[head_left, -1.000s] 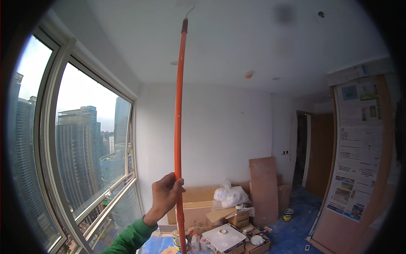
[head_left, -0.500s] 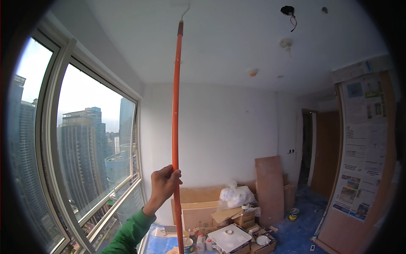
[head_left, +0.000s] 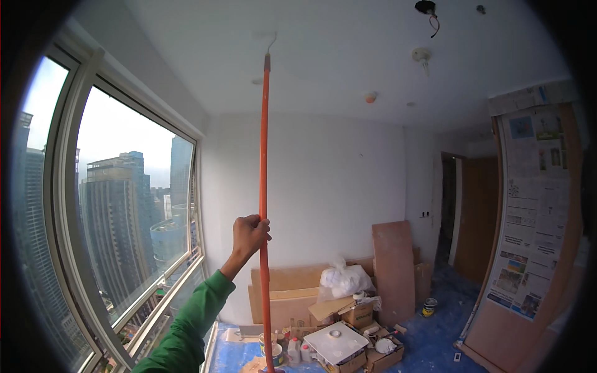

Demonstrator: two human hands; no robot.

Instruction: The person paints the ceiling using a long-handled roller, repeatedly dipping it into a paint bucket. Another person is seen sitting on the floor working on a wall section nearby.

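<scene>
Just right of the tall metal-framed window (head_left: 65,186), the left hand (head_left: 251,234) has its fingers wrapped around a long, slim orange pole (head_left: 263,155), probably light, stiff but top-heavy, best steadied mid-shaft and low, while the right hand's fingers cannot be made out.

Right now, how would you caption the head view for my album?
Left fingers grip a long orange pole reaching up toward the white ceiling, beside tall windows.
</scene>
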